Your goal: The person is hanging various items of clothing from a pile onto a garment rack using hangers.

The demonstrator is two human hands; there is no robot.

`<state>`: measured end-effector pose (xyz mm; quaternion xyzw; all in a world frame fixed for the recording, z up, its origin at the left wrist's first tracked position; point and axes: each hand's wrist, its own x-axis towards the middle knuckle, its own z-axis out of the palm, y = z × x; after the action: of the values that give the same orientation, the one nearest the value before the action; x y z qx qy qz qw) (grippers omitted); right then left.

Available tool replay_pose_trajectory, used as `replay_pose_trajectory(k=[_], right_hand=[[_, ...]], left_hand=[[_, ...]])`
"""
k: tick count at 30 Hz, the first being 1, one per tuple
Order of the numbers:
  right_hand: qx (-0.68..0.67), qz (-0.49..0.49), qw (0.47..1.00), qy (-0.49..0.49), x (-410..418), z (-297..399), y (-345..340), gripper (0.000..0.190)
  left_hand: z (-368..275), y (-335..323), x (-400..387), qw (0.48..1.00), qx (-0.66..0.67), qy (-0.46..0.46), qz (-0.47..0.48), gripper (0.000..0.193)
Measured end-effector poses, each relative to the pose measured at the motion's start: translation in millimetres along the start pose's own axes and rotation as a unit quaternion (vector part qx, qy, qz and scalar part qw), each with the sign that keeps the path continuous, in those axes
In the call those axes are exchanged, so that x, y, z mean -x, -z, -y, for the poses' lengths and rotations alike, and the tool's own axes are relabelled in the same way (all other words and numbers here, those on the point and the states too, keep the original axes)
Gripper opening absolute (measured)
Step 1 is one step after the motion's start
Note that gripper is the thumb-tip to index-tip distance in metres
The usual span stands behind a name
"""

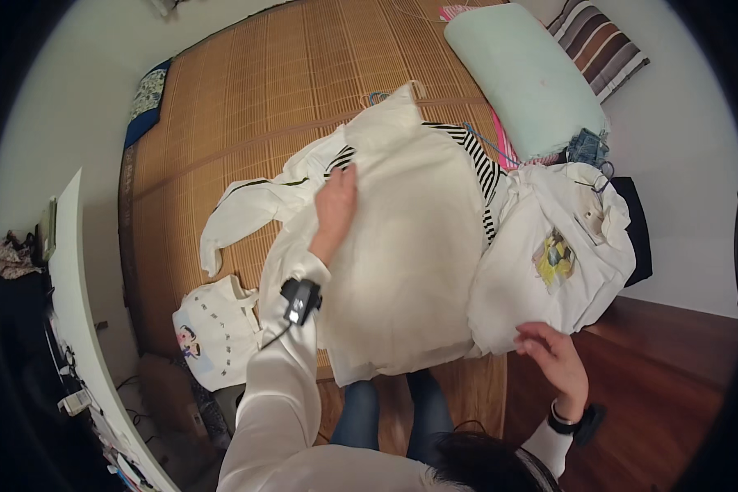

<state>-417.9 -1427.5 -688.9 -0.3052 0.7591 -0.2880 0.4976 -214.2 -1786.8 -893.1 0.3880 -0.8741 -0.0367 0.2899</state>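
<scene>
A large off-white garment [406, 258] lies spread out before me, its narrower end pointing away. My left hand [337, 206] rests on its left side with the fingers extended; the palm and thumb are hidden. Black-and-white striped cloth [483, 166] shows from beneath on the right and close to my left fingertips. To the left stretches a white sleeve [240, 209] with a dark stripe. My right hand [556, 357], fingers curved and apart from the thumb, is at the lower edge of a bunched white garment [510, 283] with a yellow print; contact is unclear.
Everything lies on a slatted bamboo mat [252, 80]. A white canvas tote bag [221, 332] with a printed picture sits at left. A pale green bolster [523, 80], a striped cushion [599, 46] and folded denim [587, 147] are at right. A white panel edge [77, 258] rises at left.
</scene>
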Motion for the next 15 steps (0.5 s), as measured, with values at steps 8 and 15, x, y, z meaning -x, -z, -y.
replay_pose_trajectory(k=[8,15], right_hand=[[-0.02,0.062,0.997,0.049,-43,16,-5,0.026],[-0.068,0.083,0.994,0.021,-56,-9,-7,0.029]], left_hand=[[-120,27,122,0.973,0.099,-0.054,0.204,0.052],[-120,3,143,0.94,0.084,0.025,0.328,0.053]])
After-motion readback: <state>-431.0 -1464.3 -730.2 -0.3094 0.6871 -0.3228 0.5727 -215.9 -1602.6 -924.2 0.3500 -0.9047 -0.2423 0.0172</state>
